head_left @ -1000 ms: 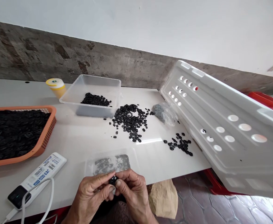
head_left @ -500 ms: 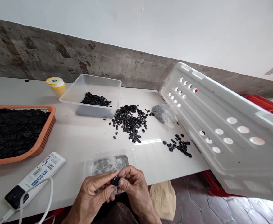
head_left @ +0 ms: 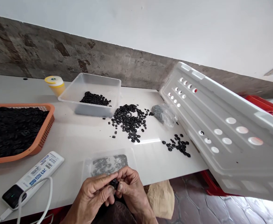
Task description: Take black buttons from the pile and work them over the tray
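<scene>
Between the fingertips of both hands is a small round black plastic part point(head_left: 114, 183), mostly covered by the fingers. My left hand point(head_left: 93, 194) pinches it from the left, thumb below and index finger above. From the right, my right hand point(head_left: 133, 189) grips the same part with thumb and index finger. Just beyond the hands lies a shallow clear tray point(head_left: 132, 157) with many tiny grey metal pieces point(head_left: 108, 165). Farther back, a heap of small black parts point(head_left: 129, 119) is spread on the white table point(head_left: 80, 133).
A clear bin point(head_left: 89, 110) holds black parts, beside a yellow cup point(head_left: 56, 85). An orange basket point(head_left: 39, 140) of black pieces and a white power bank point(head_left: 34, 179) are at left. Rightward are a plastic bag point(head_left: 165, 114), a smaller black cluster point(head_left: 178, 145) and a leaning white crate point(head_left: 220, 112).
Both hands still hold the black part, which has turned slightly between the fingers. The whole view has shifted a little; the things on the table stay put.
</scene>
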Demonstrator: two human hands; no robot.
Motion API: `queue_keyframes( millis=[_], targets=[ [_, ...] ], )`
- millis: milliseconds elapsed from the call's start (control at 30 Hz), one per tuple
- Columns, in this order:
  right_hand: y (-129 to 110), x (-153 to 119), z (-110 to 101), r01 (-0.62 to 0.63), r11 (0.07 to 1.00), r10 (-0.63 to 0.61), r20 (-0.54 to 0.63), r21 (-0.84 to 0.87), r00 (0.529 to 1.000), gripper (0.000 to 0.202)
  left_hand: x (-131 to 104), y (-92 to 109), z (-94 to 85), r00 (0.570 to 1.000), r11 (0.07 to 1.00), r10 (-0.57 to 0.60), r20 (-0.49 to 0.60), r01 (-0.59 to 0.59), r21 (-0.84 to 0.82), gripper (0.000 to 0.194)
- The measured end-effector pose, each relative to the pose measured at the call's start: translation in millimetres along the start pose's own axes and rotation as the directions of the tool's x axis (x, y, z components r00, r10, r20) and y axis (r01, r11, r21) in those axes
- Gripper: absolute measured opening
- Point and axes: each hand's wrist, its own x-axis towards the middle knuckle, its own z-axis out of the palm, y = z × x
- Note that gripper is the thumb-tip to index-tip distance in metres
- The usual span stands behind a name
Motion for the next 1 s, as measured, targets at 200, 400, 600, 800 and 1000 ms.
queue_keyframes(
  millis=[200, 400, 600, 800, 1000],
  targets=[
    [8, -2, -2, 0.041, 0.999, -0.041, 0.022, 0.007, 0.999, 0.038, -4, -5, -0.1, 0.989, 0.987, -0.148, -0.005, 0.147, -0.070, 0.026],
    [16, -6, -5, 0.069, 0.998, -0.069, 0.048, -0.009, 0.997, 0.035, -4, -2, 4.1, 0.985, 0.983, -0.169, -0.040, 0.165, -0.082, 0.024],
    [20, -7, -6, 0.073, 0.997, -0.073, 0.036, 0.000, 0.997, 0.035, -3, -3, 1.4, 0.989, 0.989, -0.148, 0.005, 0.148, -0.026, 0.028],
    [26, -7, -10, 0.080, 0.997, -0.081, 0.054, 0.012, 0.995, 0.034, -2, -1, 1.3, 0.982, 0.982, -0.178, 0.054, 0.181, -0.055, 0.033],
    [32, -7, -15, 0.129, 0.991, -0.130, 0.069, 0.019, 0.989, 0.030, -3, -7, 3.0, 0.984, 0.983, -0.174, 0.026, 0.175, -0.052, 0.032]
  ],
)
